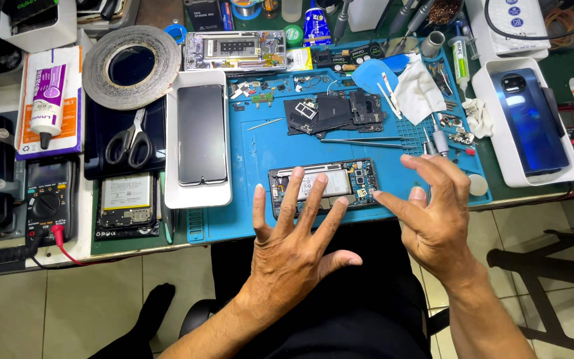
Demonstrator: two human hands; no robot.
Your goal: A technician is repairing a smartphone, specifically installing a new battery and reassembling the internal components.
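Head view: opened smartphone (322, 187) lying back-off on blue repair mat (260, 153), boards and covers (333, 112) removed beyond it, reassembly outstanding; left hand (293, 256) and right hand (433, 213) hovering, fingers spread wide, empty.

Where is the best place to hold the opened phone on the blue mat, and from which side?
Probably by its two long edges, from above, thumb on the near edge. The opened phone lies flat on the blue mat, long side toward the person, with circuitry facing up, so the face should stay untouched.
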